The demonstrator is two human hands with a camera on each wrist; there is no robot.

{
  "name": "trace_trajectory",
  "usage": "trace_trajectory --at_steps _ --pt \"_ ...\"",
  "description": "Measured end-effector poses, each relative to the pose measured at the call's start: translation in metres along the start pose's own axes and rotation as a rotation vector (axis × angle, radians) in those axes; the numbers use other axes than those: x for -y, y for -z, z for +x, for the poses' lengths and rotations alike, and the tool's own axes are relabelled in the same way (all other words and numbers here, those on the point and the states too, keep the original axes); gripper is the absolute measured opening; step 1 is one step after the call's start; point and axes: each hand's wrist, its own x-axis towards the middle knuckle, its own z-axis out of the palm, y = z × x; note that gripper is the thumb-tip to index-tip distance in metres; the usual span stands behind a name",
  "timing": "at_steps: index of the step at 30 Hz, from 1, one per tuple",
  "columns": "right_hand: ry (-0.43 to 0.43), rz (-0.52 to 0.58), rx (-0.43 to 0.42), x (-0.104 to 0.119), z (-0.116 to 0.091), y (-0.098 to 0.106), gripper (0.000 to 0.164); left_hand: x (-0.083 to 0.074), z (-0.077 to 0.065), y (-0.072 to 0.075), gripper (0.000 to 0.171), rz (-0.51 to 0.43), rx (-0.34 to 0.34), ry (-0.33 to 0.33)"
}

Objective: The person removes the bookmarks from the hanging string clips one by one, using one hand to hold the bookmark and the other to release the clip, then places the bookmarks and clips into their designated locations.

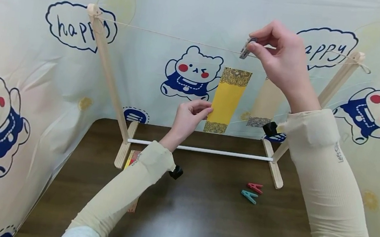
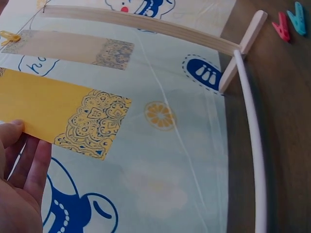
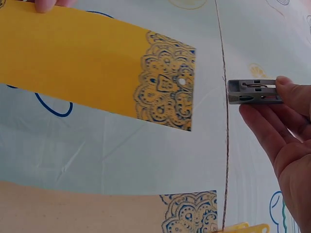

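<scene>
My left hand [image 1: 190,118] pinches the left edge of a yellow bookmark [image 1: 229,99], a paper strip with lace-patterned ends. A small hole shows in its upper end in the right wrist view, and that end hangs below the string [image 1: 185,39], apart from it. Between thumb and fingers my right hand [image 1: 282,58] holds a grey clothespin [image 3: 255,92], its tip right at the string. To the right, a beige bookmark [image 1: 267,100] hangs from the string under a yellow clothespin [image 2: 9,37].
Two wooden posts [image 1: 105,64] on flat feet carry the string, with a white rod [image 1: 221,153] joining them low down. A red clothespin [image 1: 255,188] and a teal clothespin [image 1: 249,196] lie on the dark table [image 1: 198,222]. Patterned strips [image 1: 133,205] lie partly hidden beneath my left forearm.
</scene>
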Motion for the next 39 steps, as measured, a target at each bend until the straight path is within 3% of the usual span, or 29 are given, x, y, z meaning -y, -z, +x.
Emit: trace_trajectory --at_steps 14,23,39 --pt "-0.005 0.083 -0.031 -0.007 -0.025 0.007 0.023 0.008 -0.024 -0.003 0.020 -0.047 0.018 -0.032" --pt "-0.032 0.079 -0.022 -0.017 -0.048 0.013 0.023 0.012 -0.037 -0.007 0.019 -0.006 0.031 -0.028" --pt "-0.114 0.057 0.069 -0.027 -0.079 0.013 0.034 0.025 -0.058 0.004 0.018 0.031 0.041 -0.016"
